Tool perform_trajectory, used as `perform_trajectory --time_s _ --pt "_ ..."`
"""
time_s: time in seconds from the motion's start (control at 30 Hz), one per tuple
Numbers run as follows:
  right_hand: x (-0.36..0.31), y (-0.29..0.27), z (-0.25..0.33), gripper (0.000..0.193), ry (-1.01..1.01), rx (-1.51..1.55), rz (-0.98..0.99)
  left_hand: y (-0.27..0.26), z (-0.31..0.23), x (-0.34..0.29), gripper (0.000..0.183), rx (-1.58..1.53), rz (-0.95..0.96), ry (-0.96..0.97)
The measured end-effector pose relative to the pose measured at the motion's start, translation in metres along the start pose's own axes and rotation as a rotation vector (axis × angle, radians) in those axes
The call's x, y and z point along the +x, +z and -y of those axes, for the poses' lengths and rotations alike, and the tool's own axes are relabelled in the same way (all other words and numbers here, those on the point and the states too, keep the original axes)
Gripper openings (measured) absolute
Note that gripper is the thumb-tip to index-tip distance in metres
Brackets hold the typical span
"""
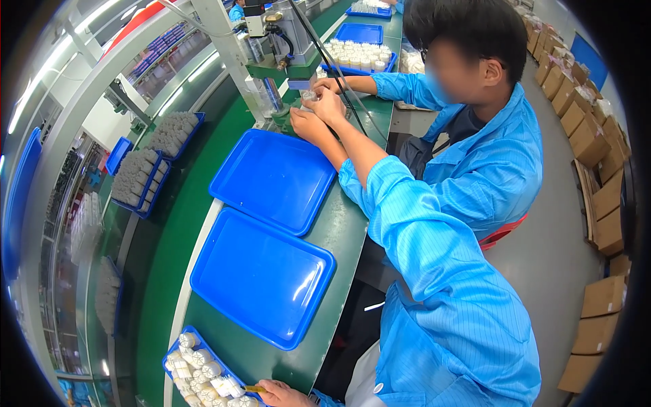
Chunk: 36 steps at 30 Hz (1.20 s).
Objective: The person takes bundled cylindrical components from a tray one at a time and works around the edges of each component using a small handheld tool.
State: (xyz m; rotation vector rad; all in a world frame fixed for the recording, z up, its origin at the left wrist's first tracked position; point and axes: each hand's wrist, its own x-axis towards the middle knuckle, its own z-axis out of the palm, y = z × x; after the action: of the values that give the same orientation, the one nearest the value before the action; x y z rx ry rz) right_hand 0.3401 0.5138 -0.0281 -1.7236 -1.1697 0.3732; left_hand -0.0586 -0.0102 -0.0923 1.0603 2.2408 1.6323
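Small pale part [310, 96] at the far machine [296, 42]

The right hand [330, 106] pinches it: probably light, stiff, best held by its sides. The left hand's [281, 393] grip at the near tray [219, 357] is unclear. A co-worker's hands [310, 127] crowd it; room opens over blue trays [271, 275], inside the table's [348, 222] edge.

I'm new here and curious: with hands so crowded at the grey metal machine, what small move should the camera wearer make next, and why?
Probably ease the bare right hand back a little from the grey metal machine, because the blue-sleeved co-worker's two bare hands crowd close around it. Whose fingers hold the small pale piece there is unclear.
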Motion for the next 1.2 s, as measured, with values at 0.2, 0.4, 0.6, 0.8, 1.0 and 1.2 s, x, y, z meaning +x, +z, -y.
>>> perform_trajectory --time_s 0.2,0.4,0.6,0.8,1.0,1.2 --pt "0.004 -0.004 -0.013 0.062 -0.067 0.026 0.061 0.001 -0.001 0.000 0.040 -0.063 -0.007 0.020" --pt "0.011 -0.005 -0.018 0.060 -0.107 0.001 0.070 0.004 -0.002 0.002 0.041 -0.124 -0.004 0.020" --pt "0.004 0.005 -0.006 0.057 0.002 -0.058 0.039 0.001 -0.003 0.001 0.042 -0.102 -0.019 0.024" --pt "0.009 0.003 -0.026 0.055 -0.089 -0.008 0.040 0.003 -0.005 0.000 0.040 -0.116 -0.014 0.008" --pt "-0.012 -0.005 0.002 0.061 0.111 -0.021 -0.027 0.001 0.001 0.001 0.034 -0.136 -0.040 0.024" --pt "-0.103 -0.023 0.064 0.051 0.081 -0.026 -0.112 0.004 0.009 0.000 0.033 -0.392 -0.009 -0.144"
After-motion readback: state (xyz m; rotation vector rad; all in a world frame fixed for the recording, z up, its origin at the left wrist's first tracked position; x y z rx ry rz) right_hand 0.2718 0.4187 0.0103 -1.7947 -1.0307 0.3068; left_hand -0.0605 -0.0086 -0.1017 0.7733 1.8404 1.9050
